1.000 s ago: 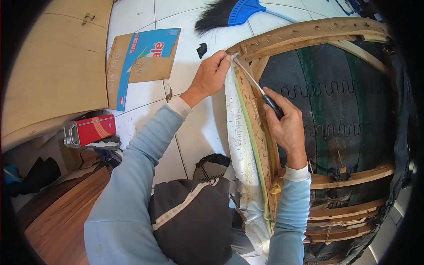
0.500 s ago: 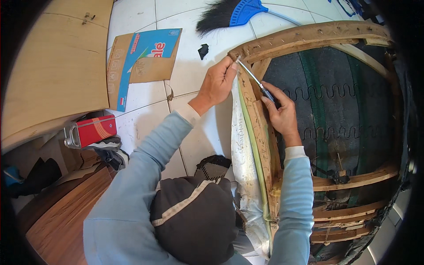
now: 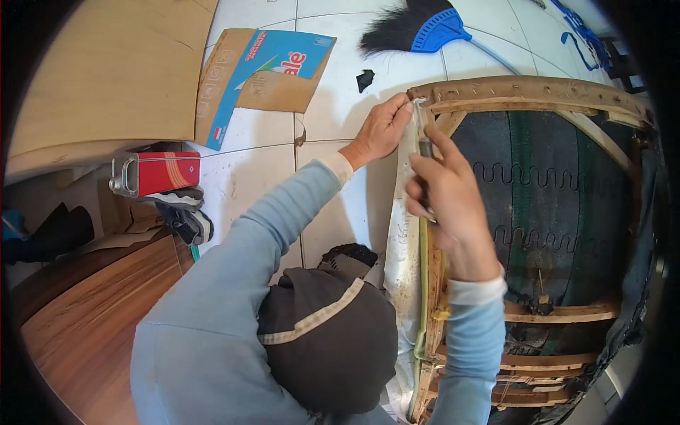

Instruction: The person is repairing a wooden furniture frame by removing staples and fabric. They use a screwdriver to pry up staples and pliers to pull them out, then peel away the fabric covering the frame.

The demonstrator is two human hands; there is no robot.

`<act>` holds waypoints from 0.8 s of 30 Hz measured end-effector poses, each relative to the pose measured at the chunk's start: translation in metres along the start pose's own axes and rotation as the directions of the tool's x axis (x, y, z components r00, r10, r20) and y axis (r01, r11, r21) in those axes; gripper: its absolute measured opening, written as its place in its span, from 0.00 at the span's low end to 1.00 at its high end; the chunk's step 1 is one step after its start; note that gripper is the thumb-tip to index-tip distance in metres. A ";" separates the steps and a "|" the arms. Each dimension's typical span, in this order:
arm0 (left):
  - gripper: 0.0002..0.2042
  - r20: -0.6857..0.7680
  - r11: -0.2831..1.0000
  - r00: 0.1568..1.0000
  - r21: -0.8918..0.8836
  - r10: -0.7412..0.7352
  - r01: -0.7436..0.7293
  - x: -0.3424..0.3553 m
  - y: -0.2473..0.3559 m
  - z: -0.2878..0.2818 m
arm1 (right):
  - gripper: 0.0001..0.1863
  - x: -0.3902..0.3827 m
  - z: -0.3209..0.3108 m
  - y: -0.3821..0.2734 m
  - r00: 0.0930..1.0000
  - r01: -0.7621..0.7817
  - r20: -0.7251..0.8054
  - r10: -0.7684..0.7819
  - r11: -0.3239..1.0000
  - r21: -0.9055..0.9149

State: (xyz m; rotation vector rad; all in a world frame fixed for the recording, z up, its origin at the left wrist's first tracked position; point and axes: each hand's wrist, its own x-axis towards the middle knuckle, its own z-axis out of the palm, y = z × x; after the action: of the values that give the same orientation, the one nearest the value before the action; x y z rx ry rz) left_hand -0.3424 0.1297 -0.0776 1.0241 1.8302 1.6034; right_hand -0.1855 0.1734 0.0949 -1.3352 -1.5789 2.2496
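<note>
My left hand [image 3: 384,127] is closed at the upper left corner of a wooden furniture frame [image 3: 524,91], thumb and fingers pinched at the edge of a white covering sheet [image 3: 401,255]. What lies between those fingers is too small to make out. In my right hand [image 3: 457,195] is a screwdriver-like tool [image 3: 425,147] with a dark handle and metal shaft, its tip near the corner by my left thumb. The hand is slightly blurred. A yellow-green strip [image 3: 423,276] runs down the frame's left rail beside the sheet.
Zigzag springs [image 3: 528,176] and dark green webbing span the frame. On the tiles lie a blue-and-brown cardboard piece [image 3: 276,88], a black scrap [image 3: 365,80] and a blue broom [image 3: 435,32]. A red can [image 3: 166,173] and shoes [image 3: 184,216] stand left, below a wooden cabinet [image 3: 106,78].
My right hand has turned and come closer to the rail, bringing the tool more upright along it. My left hand stays at the corner. The whole view has shifted somewhat.
</note>
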 end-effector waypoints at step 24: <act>0.16 0.086 0.884 0.994 0.456 0.074 -0.105 0.023 0.033 -0.018 | 0.25 -0.074 -0.082 0.054 0.903 0.319 -0.176 -0.393 0.884 -0.341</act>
State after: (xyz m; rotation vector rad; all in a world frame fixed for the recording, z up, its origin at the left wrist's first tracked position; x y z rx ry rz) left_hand -0.3630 0.1383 -0.0392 1.3634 2.2020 1.1828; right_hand -0.0627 0.1697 0.0890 -1.1934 -1.9460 1.6127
